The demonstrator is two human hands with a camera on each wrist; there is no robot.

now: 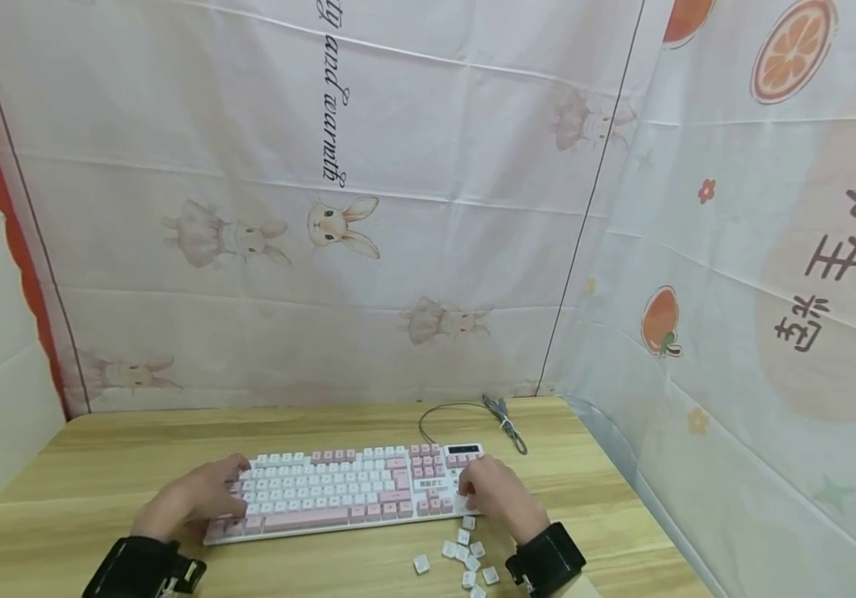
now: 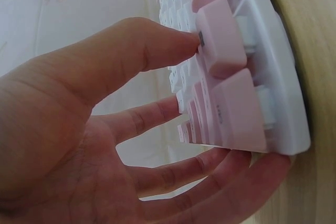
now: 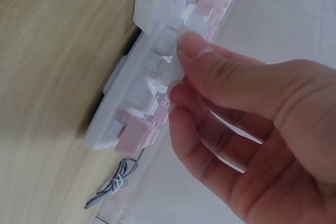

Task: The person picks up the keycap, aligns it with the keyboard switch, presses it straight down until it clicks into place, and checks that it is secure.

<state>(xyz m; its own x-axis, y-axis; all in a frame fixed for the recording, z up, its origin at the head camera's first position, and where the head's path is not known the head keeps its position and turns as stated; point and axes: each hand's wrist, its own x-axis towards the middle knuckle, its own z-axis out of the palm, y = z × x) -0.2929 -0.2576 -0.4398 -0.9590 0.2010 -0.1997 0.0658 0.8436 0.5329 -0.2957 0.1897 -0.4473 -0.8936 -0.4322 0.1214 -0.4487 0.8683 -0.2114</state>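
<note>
Though blurred, keycap (image 3: 172, 71) in right hand (image 3: 278, 114)

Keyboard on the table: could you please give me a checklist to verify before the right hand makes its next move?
1. Keyboard lies on the table: ok.
2. Left hand is at the keyboard's left end: ok, thumb on a pink key.
3. Right hand has a keycap well gripped: cannot tell, the pale shape at its fingertips is blurred.
4. Number pad has all its caps: not ok, bare places show.
5. Loose white keycaps seem within reach: ok, near the right hand.
6. Cable is clear of both hands: ok.
</note>
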